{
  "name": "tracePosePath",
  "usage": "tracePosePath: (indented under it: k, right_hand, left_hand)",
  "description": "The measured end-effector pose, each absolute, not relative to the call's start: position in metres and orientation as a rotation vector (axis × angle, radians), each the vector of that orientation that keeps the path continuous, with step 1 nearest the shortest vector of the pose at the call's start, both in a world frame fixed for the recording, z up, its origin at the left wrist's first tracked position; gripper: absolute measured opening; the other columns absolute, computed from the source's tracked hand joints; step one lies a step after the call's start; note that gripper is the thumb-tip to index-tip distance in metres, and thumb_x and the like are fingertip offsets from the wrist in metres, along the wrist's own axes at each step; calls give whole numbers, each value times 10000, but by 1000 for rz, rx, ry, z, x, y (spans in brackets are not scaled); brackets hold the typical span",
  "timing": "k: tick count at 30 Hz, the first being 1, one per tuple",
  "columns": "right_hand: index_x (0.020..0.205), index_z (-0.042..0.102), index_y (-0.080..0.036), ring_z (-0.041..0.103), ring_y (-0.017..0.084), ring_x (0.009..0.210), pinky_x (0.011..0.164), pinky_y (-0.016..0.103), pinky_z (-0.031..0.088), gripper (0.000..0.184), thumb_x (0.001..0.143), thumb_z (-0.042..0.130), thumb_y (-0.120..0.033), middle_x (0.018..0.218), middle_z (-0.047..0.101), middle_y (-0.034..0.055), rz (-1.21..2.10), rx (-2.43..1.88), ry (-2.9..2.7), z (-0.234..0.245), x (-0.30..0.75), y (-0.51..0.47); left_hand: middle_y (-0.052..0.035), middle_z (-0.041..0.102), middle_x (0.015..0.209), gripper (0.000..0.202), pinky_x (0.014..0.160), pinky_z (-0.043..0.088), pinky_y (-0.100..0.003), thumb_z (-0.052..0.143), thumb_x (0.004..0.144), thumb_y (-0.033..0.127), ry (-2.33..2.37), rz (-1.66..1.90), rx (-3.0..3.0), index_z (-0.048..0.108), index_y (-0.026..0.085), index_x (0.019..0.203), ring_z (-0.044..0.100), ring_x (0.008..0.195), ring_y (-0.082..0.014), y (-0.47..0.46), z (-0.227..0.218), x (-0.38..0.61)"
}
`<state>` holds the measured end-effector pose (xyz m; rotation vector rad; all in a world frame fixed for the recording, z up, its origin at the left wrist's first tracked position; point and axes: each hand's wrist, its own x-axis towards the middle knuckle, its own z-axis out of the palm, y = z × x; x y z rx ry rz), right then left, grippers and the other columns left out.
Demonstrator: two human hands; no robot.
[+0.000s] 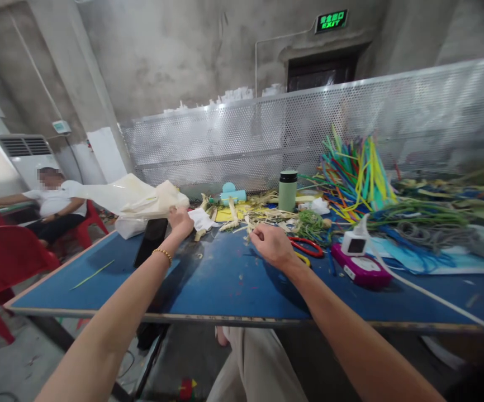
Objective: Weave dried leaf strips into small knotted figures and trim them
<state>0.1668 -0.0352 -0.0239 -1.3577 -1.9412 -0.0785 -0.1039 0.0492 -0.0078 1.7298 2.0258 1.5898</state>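
Observation:
My left hand point(181, 222) is closed at the front edge of a whitish plastic bag point(135, 195), its fingers pressed to the crumpled film. Just below the bag lies a black phone point(150, 243), and a white tissue point(200, 219) is right beside the hand. My right hand point(272, 243) is curled with thumb and forefinger together above the blue table point(221, 279). Whatever it pinches, if anything, is hidden. Dry pale plant scraps point(229, 215) lie just beyond it, and red-handled scissors point(309, 247) rest by its wrist.
Behind stand a green flask point(288, 191) and a bundle of coloured strips point(359, 173). To the right are a magenta device point(361, 268), a white charger point(354, 244) with its cable, and green cords point(313, 226). A person point(55, 201) sits at far left near red chairs point(9, 257).

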Motion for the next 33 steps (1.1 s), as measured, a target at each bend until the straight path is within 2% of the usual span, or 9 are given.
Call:
tracePosePath:
  k: [3, 6, 12, 14, 17, 19, 22, 28, 33]
  right_hand:
    - [645, 588, -196, 508, 156, 613, 603, 255, 309, 211, 842, 543, -255, 618, 600, 25, -80, -1362, -1931, -23, 166, -36]
    - [653, 592, -193, 518, 156, 621, 616, 255, 323, 208, 847, 542, -247, 627, 610, 26, -75, -1352, -1886, -22, 167, -36]
    - [656, 587, -180, 508, 136, 586, 615, 242, 350, 222, 860, 529, -249, 615, 609, 14, 9, -1292, -1714, -14, 168, -27]
    - [648, 583, -178, 508, 133, 586, 614, 240, 355, 226, 856, 528, -248, 607, 610, 13, 27, -1294, -1665, -8, 164, -22]
    - [609, 574, -175, 518, 122, 584, 604, 233, 359, 230, 832, 546, -228, 607, 621, 11, 89, -1252, -1710, 1, 154, -16]
    - [553, 543, -176, 502, 109, 533, 560, 226, 349, 271, 820, 546, -222, 550, 595, -1, 234, -1232, -1757, 5, 146, -11]
    - [525, 517, -176, 466, 91, 455, 503, 219, 331, 309, 828, 512, -234, 484, 544, -19, 414, -1190, -1764, 8, 140, -5]
    - [534, 482, -182, 408, 66, 384, 429, 203, 293, 248, 758, 566, -247, 432, 484, -47, 643, -1124, -1726, 9, 142, 2]
    - [493, 434, -189, 342, 59, 328, 361, 215, 218, 223, 678, 557, -210, 404, 396, -63, 1198, -951, -1443, 9, 148, 2]
  left_hand:
    - [-202, 515, 1345, 390, 1039, 329, -456, 608, 699, 160, 2063, 1560, 1977, 621, 143, 1088, 394, 1301, -345, 25, -1, -76]
    - [-123, 690, 972, 265, 845, 451, -359, 578, 793, 338, 1596, 1396, 2077, 683, 149, 947, 595, 945, -260, 2, 4, -41]
    - [-40, 582, 550, 346, 551, 355, -272, 576, 775, 417, 1249, 1111, 2018, 638, 144, 573, 516, 575, -160, -10, 7, 1]
    - [-45, 610, 581, 264, 556, 352, -271, 627, 727, 363, 1239, 1152, 1944, 664, 137, 594, 513, 578, -152, -6, 8, 5]
    - [-74, 717, 951, 256, 626, 403, -264, 684, 686, 346, 1045, 1303, 1734, 739, 164, 858, 589, 773, -174, 0, 10, 7]
    - [-84, 698, 1095, 281, 656, 418, -260, 704, 672, 370, 947, 1361, 1610, 738, 172, 869, 598, 850, -177, 4, 10, 7]
    - [-105, 707, 943, 308, 624, 396, -251, 738, 639, 432, 944, 1340, 1553, 703, 133, 704, 588, 761, -157, 10, 10, 3]
    - [-43, 644, 656, 410, 591, 358, -251, 811, 539, 471, 950, 1442, 1591, 706, 116, 716, 515, 623, -132, 19, 5, -5]
    - [-23, 608, 589, 331, 611, 382, -263, 768, 623, 411, 787, 1418, 1614, 720, 106, 742, 496, 590, -121, 22, -10, -2]
